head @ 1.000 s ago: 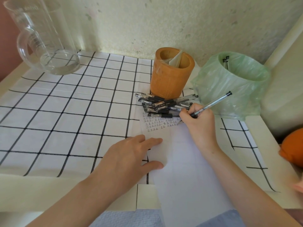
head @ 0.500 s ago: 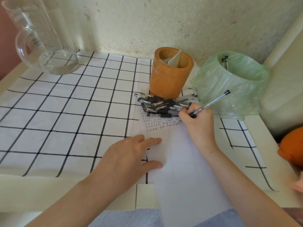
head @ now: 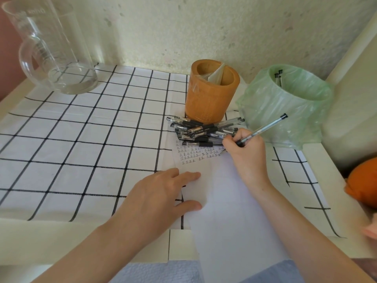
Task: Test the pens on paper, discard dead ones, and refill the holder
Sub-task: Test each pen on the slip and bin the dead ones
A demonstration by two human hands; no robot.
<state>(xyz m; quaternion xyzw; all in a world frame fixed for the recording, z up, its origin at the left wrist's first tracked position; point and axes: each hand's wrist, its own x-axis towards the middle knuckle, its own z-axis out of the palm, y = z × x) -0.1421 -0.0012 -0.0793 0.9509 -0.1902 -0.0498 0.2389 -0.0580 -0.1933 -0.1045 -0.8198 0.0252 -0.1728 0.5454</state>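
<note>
My right hand (head: 246,154) grips a clear-barrelled black pen (head: 265,127), its tip down on the white paper (head: 228,201) at the right end of several rows of small written marks (head: 195,155). My left hand (head: 159,199) lies flat with straight fingers on the paper's left edge. A pile of several black gel pens (head: 202,130) lies just beyond the paper, in front of the orange-brown wooden holder (head: 212,94), which holds only a bit of clear wrapping. Right of it stands a bin lined with a green bag (head: 285,105), two pen ends showing inside.
A large glass beaker (head: 53,52) stands at the back left on the black-checked white cloth (head: 81,139). A wall runs close behind. An orange object (head: 363,184) sits at the right edge beside a cream-coloured raised side.
The pen and my right hand have shifted slightly over the written marks. My left hand stays flat on the paper.
</note>
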